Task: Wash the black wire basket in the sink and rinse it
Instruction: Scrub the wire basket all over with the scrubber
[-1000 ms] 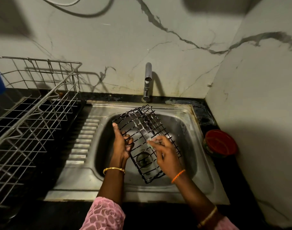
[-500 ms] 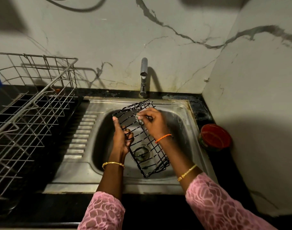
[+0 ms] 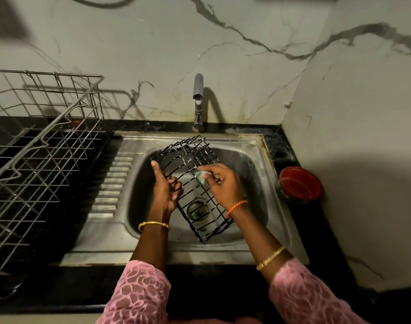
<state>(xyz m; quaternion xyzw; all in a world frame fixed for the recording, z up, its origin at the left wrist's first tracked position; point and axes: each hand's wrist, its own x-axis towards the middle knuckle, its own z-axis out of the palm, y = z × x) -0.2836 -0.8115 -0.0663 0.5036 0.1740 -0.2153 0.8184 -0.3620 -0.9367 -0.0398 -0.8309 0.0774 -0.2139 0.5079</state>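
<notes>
The black wire basket [image 3: 188,157] is held tilted over the steel sink [image 3: 258,174], its long side running from near the tap down toward me. My left hand [image 3: 166,188] grips its left edge, fingers hooked through the wires. My right hand [image 3: 223,183] presses a small green-and-white scrubber [image 3: 201,177] against the middle of the basket's wire face. Soap streaks show on the upper wires. The drain shows through the grid.
A tap [image 3: 198,101] stands behind the sink with no water running. A large steel dish rack [image 3: 43,146] fills the black counter at left. A red round container [image 3: 300,184] sits on the counter at right, close to the marble side wall.
My right hand with the scrubber went from the basket's middle up to its far end, then back down to the middle. The left hand kept its grip.
</notes>
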